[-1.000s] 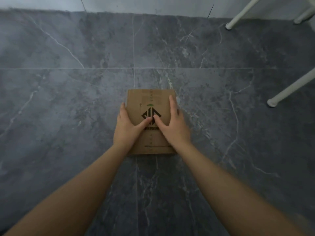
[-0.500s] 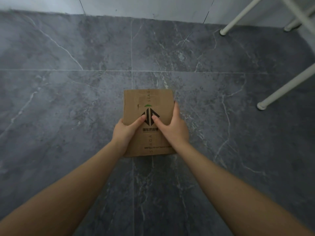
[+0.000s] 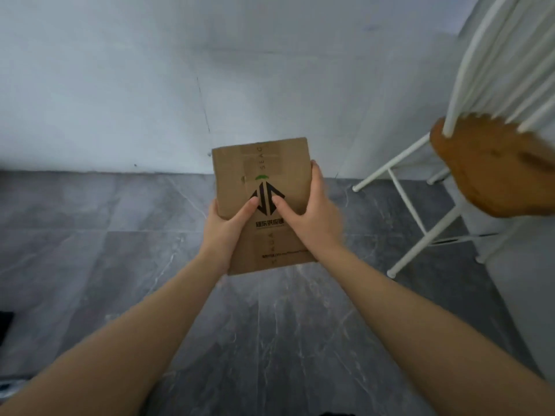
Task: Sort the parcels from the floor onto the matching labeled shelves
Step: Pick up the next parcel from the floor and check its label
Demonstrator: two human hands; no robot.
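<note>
The parcel (image 3: 264, 202), a flat brown cardboard box, was held in the air in front of the person, above the dark grey marble floor (image 3: 90, 250) and not touching it. Its top face looked toward the camera and showed a black diamond-shaped logo with a small green mark over it, some printed text under the logo, and strips of clear tape near the far edge.

Both hands were grasping the parcel. The left hand (image 3: 223, 232) gripped the left side near the lower corner, with the thumb lying on the top face and pointing to the logo. The right hand (image 3: 315, 217) gripped the right side, its fingers reaching up along the right edge and its thumb also pressed on the top face just beside the logo. The two thumbs were close together but apart. Both bare forearms stretched forward from the bottom of the view.

Behind the parcel stood a pale wall (image 3: 120, 85), which met the floor in a straight line. At the right there was a white metal frame (image 3: 420, 205) with thin legs on the floor, and near it a blurred brown wooden piece (image 3: 495, 172) with white rods rising from it.
</note>
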